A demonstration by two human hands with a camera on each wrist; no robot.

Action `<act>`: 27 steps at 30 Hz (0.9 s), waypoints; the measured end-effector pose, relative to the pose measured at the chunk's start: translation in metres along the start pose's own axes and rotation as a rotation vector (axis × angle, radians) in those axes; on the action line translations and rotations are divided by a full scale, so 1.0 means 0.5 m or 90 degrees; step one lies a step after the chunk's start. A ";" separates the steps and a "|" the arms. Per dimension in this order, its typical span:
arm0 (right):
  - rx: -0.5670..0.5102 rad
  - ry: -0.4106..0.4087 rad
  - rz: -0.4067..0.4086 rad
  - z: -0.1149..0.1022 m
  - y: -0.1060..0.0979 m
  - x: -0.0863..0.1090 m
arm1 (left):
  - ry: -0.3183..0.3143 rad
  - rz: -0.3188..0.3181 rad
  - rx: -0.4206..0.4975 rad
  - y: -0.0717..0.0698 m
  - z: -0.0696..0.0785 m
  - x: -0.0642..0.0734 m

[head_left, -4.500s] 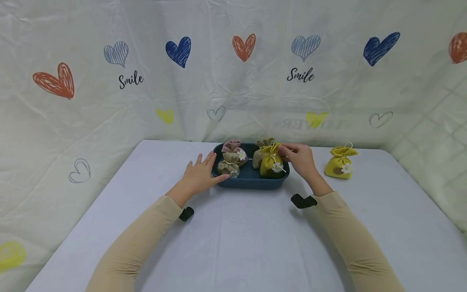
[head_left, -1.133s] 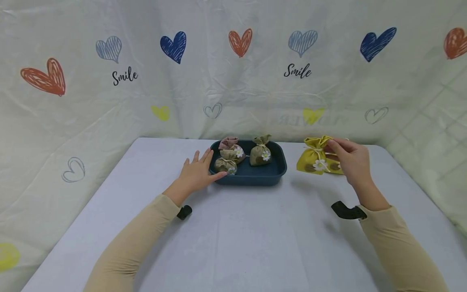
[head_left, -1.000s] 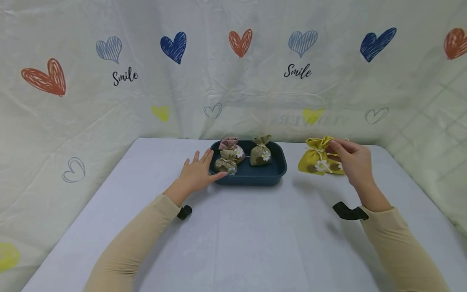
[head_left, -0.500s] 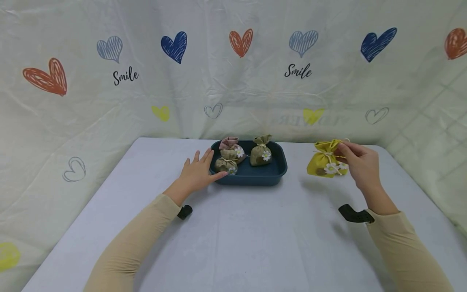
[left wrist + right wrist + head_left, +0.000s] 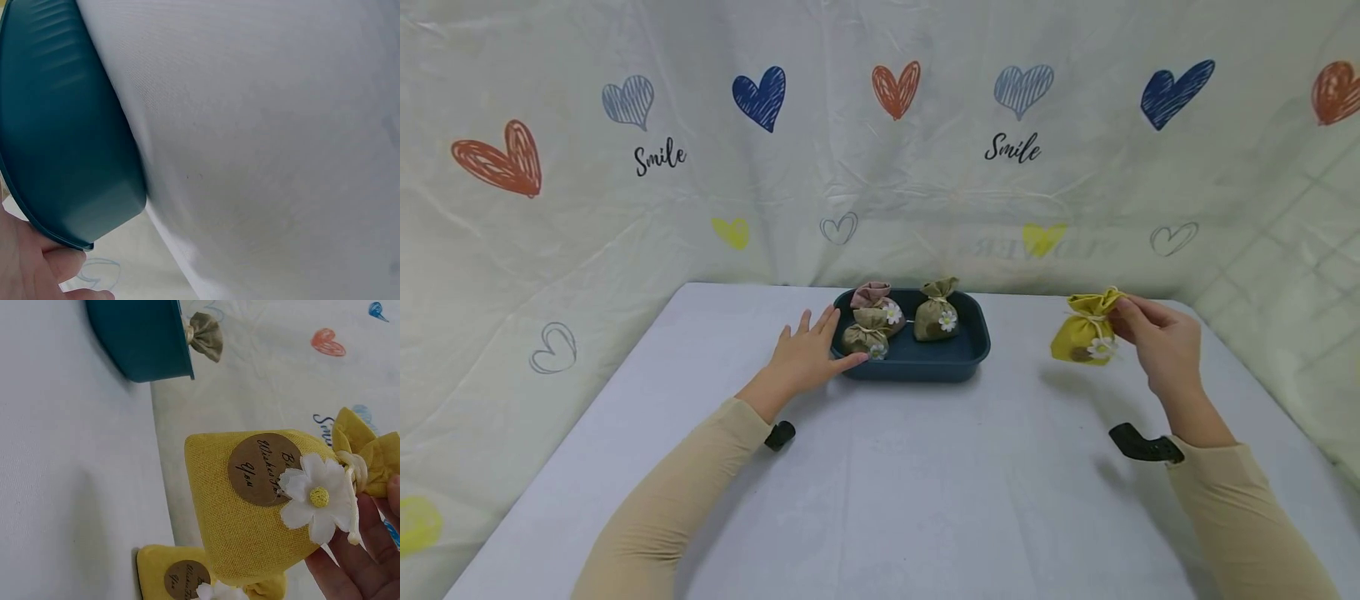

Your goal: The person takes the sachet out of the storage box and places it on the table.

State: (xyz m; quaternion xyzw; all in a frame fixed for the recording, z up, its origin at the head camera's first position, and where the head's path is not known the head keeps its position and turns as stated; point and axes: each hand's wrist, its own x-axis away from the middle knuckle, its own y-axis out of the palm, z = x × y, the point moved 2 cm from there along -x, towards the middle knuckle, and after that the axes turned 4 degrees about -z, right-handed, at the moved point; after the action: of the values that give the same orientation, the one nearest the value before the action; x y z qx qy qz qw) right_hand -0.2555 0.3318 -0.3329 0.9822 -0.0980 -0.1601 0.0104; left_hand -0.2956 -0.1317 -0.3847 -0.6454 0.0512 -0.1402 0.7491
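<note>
My right hand [image 5: 1163, 342] pinches a yellow drawstring pouch [image 5: 1075, 337] by its gathered top and holds it above the table, to the right of the tray. In the right wrist view that pouch carries a white flower and a round brown label. A second yellow pouch [image 5: 156, 569] stands on the table past it, hidden behind it in the head view. My left hand [image 5: 801, 358] rests with spread fingers at the left end of a dark blue tray [image 5: 917, 371]. Inside the tray sit a pink pouch [image 5: 871, 294], a brown pouch [image 5: 867, 323] and an olive pouch [image 5: 934, 317].
A white cloth covers the table [image 5: 910, 492]. Behind it hangs a pale sheet [image 5: 955, 192] printed with hearts and "Smile", and the sheet also runs along both sides. Each wrist wears a black camera mount [image 5: 1142, 442].
The yellow pouch at the tray's right end has been lifted out by my right hand and carried right, now in front of the other yellow pouch. My left hand stays at the tray.
</note>
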 end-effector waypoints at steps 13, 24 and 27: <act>-0.029 0.002 -0.002 -0.011 -0.033 0.002 | -0.002 -0.008 0.002 0.000 0.001 -0.005; -0.041 0.038 0.047 -0.013 -0.068 0.004 | -0.004 -0.013 0.008 0.002 0.000 -0.003; -0.015 0.055 0.067 -0.009 -0.075 0.002 | -0.005 -0.012 0.008 0.003 -0.001 -0.002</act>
State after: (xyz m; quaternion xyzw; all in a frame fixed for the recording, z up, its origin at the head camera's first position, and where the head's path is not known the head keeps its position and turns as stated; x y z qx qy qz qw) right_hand -0.2460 0.3684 -0.3311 0.9814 -0.1474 -0.1183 0.0350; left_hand -0.2963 -0.1315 -0.3864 -0.6420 0.0414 -0.1448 0.7518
